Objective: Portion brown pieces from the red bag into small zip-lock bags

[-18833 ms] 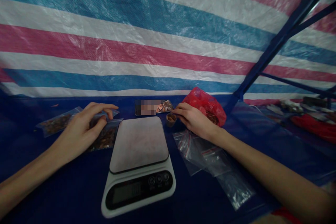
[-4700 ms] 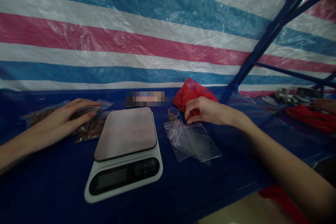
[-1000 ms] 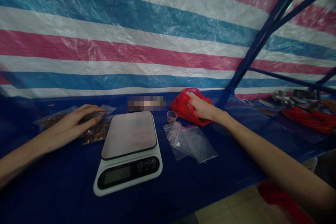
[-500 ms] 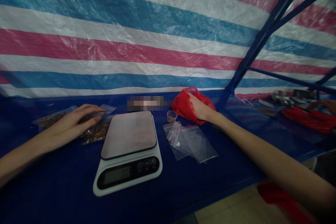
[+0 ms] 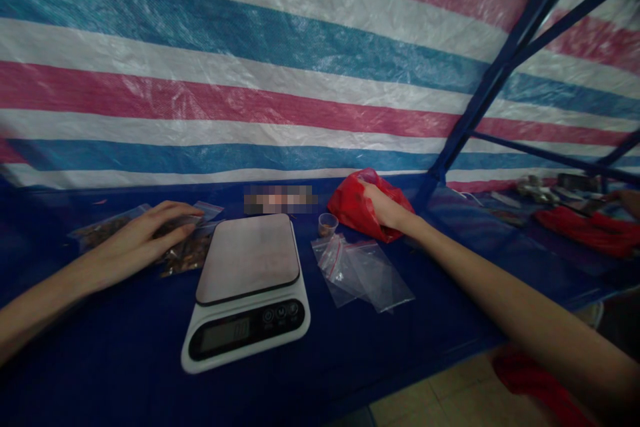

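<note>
My left hand [image 5: 143,235] lies flat, fingers stretched out, on filled clear zip bags [image 5: 186,255] of brown pieces, left of a white kitchen scale [image 5: 247,290]. My right hand [image 5: 384,208] reaches into a red plastic bag [image 5: 356,205] at the back of the table; its fingers are buried in the bag and hidden. A small clear cup [image 5: 327,223] with brown contents stands between the scale and the red bag. Empty zip bags [image 5: 363,270] with red seals lie just in front of the cup.
A dark blue cloth covers the table [image 5: 125,360]; its front edge runs at lower right with floor below. A striped tarp wall [image 5: 250,80] and blue metal frame [image 5: 480,100] stand behind. At far right another person's hand [image 5: 627,200] rests near red items.
My right hand went from the empty zip bags to the red bag and has worked deeper into it. My left hand has stayed on the filled bags.
</note>
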Available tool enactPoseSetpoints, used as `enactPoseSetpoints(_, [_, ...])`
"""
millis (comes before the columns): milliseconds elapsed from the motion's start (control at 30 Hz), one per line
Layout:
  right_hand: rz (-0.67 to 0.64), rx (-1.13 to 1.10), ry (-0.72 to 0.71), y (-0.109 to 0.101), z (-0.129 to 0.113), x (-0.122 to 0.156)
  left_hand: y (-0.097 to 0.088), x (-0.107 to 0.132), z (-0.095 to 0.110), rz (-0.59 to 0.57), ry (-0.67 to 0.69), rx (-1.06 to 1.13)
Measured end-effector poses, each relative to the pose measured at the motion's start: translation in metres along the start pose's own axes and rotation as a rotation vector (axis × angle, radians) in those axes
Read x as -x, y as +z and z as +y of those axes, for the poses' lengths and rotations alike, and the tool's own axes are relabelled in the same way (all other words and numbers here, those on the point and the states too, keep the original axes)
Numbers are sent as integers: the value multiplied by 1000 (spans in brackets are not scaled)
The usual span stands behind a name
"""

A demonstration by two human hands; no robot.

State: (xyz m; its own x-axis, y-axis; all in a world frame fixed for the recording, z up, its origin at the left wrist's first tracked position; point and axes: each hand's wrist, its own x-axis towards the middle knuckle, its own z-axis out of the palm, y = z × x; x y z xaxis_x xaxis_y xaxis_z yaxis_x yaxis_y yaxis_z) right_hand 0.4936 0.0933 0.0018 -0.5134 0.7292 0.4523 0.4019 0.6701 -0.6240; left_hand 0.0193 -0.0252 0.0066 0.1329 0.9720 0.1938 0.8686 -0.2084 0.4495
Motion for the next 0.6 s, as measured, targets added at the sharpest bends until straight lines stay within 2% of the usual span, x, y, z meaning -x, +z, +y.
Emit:
enactPoseSetpoints(167, [-16, 60, -47, -5, -13, -3, -1, 2, 5, 6, -12, 28])
enactPoseSetpoints(333, [-11, 190, -119, -19, -20, -8, -1, 2, 4, -6, 3, 25])
enactPoseSetpoints(600, [93, 358, -54, -41, -27, -5, 3, 1, -16, -19, 43, -12])
